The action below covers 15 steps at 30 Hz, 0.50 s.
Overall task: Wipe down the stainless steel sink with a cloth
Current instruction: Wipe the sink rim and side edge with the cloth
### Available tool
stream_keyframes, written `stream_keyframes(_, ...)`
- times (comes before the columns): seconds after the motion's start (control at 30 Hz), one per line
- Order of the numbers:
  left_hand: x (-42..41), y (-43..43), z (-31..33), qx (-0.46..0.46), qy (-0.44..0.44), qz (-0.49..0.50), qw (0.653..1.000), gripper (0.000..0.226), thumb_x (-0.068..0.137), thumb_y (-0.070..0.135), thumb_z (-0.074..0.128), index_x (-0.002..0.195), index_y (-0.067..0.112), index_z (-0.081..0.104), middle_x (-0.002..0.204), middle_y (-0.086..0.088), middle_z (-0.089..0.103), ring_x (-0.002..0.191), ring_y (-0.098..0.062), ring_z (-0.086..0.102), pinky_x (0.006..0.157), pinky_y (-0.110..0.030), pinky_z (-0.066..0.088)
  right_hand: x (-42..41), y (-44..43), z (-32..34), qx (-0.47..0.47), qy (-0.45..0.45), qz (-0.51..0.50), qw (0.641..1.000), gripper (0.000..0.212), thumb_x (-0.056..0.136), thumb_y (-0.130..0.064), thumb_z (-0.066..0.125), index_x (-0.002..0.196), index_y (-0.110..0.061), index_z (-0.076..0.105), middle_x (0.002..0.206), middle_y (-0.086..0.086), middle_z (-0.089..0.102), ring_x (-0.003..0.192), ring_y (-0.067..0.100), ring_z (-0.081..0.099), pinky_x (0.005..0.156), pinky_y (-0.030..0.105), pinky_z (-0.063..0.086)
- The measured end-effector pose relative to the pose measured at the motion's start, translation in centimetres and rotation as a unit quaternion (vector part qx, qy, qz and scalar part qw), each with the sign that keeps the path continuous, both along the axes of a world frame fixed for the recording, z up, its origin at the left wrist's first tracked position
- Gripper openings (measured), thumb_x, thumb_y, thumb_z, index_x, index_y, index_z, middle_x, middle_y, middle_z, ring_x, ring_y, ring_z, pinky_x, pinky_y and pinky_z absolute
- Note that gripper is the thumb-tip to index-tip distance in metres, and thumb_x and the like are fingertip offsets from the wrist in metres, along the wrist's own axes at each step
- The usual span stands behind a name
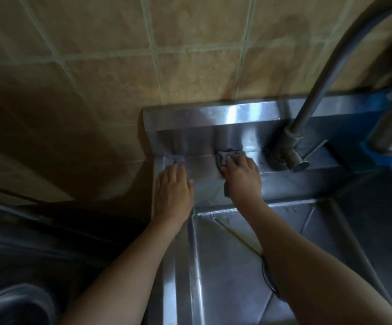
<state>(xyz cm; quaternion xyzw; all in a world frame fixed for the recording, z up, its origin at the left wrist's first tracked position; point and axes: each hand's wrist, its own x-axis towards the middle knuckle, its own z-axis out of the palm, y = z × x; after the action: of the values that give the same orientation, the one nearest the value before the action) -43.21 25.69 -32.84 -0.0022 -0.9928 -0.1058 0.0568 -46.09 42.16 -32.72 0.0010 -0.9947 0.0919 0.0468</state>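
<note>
The stainless steel sink (225,266) fills the lower middle and right of the head view, with a raised back ledge and splash rim (202,139) against the tiled wall. My right hand (243,177) presses a small grey cloth (226,157) flat onto the back ledge, just left of the tap base. My left hand (173,191) rests with straight fingers on the ledge's left corner, about a hand's width from the cloth. The drain (268,277) is mostly hidden behind my right forearm.
A curved metal tap (326,83) rises from its base (286,153) on the ledge at right. A blue object (377,109) sits behind the tap. A round metal vessel (14,306) lies at the lower left in shadow. Beige wall tiles (190,55) stand behind the sink.
</note>
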Motion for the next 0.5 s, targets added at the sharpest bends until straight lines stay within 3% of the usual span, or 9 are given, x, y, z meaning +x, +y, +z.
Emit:
stream_keyframes(0.17, -2.1, 5.9, 0.1, 0.089, -0.058, -0.062, 0.992, 0.053, 0.098, 0.032, 0.033, 0.145, 0.011, 0.021, 0.154, -0.009, 0.015, 0.142, -0.023, 0.011, 0.114, -0.035, 0.012, -0.5, 4.3, -0.1, 0.053, -0.01, 0.004, 0.999, 0.037, 0.091, -0.023, 0.046, 0.126, -0.011, 0.053, 0.13, 0.011, 0.047, 0.122, 0.031, 0.036, 0.101, 0.037, 0.03)
stream_keyframes(0.27, -2.9, 7.5, -0.6, 0.1, -0.087, -0.045, 0.99, 0.052, 0.098, 0.035, 0.032, 0.144, 0.014, 0.022, 0.154, -0.009, 0.012, 0.141, -0.026, 0.011, 0.112, -0.039, 0.015, -0.6, 5.7, -0.1, 0.067, 0.0, -0.017, 0.998, 0.039, 0.097, -0.03, 0.037, 0.127, -0.009, 0.05, 0.13, 0.012, 0.046, 0.122, 0.03, 0.035, 0.098, 0.036, 0.032)
stream_keyframes(0.5, -3.2, 6.9, -2.3, 0.117, -0.077, -0.048, 0.989, 0.049, 0.097, 0.034, 0.033, 0.143, 0.02, 0.023, 0.154, -0.006, 0.009, 0.141, -0.022, 0.006, 0.113, -0.037, 0.002, -0.6, 6.1, -0.5, 0.046, 0.002, -0.013, 0.999, 0.038, 0.098, -0.031, 0.035, 0.127, -0.01, 0.049, 0.131, 0.01, 0.046, 0.116, 0.029, 0.039, 0.091, 0.035, 0.034)
